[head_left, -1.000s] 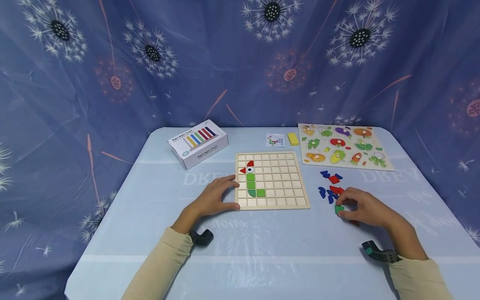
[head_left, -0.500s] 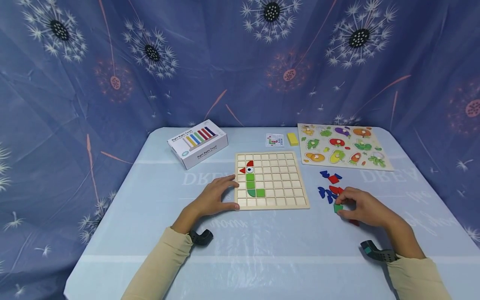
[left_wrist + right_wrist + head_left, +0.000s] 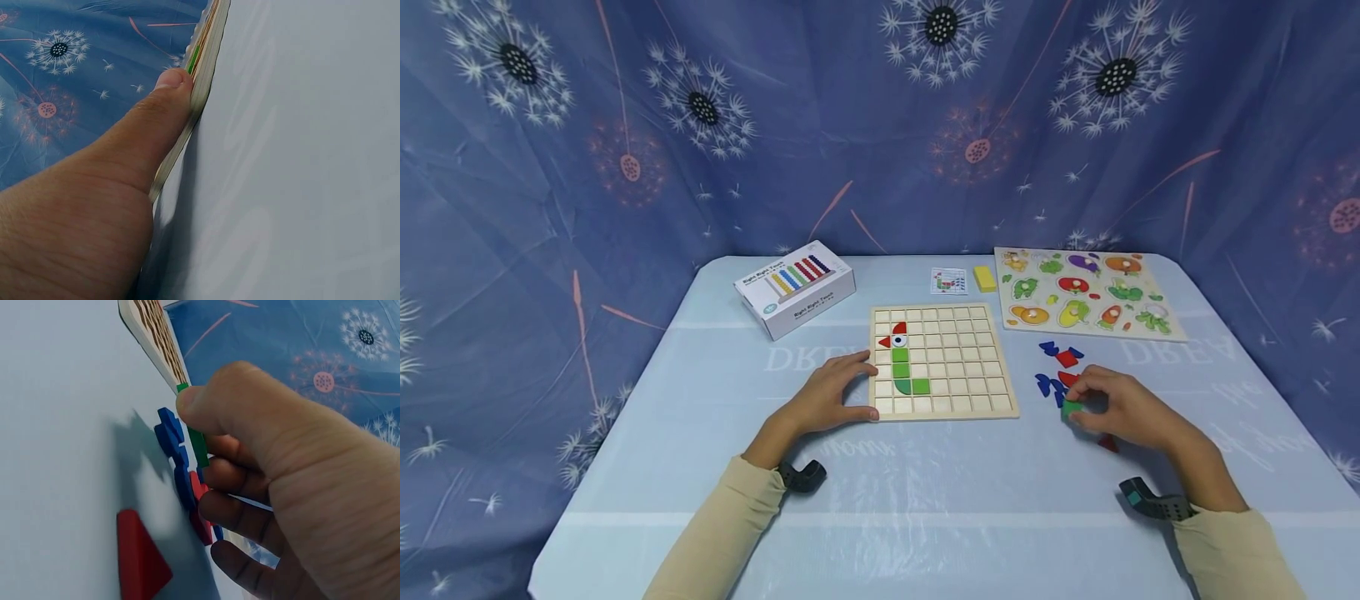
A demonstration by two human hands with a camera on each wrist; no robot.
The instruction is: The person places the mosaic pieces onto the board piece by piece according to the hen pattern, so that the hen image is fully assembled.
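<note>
A wooden grid board (image 3: 958, 362) lies on the table, its left columns bearing a bird figure of red, white and green tiles. My left hand (image 3: 827, 390) rests at the board's left edge, fingers spread. In the left wrist view its thumb (image 3: 150, 122) touches the rim. My right hand (image 3: 1127, 408) pinches a green tile (image 3: 1070, 408) between thumb and fingertips above the loose pieces; the right wrist view shows this tile (image 3: 197, 442) edge-on. Around it lie several blue pieces (image 3: 1043, 384) and red pieces (image 3: 1067, 358). A red triangular piece (image 3: 140, 559) lies under the hand.
At the back left stands a white box (image 3: 797, 287) with a bead-rack picture. A small pattern card (image 3: 949, 281) and a yellow block (image 3: 985, 278) lie behind the board. A vegetable puzzle board (image 3: 1090, 293) lies at the back right. A blue dandelion curtain (image 3: 820, 125) hangs behind.
My right hand has shifted slightly left with the green tile, now in front of the blue pieces, and more of the red triangular piece shows. The left hand and board have stayed put.
</note>
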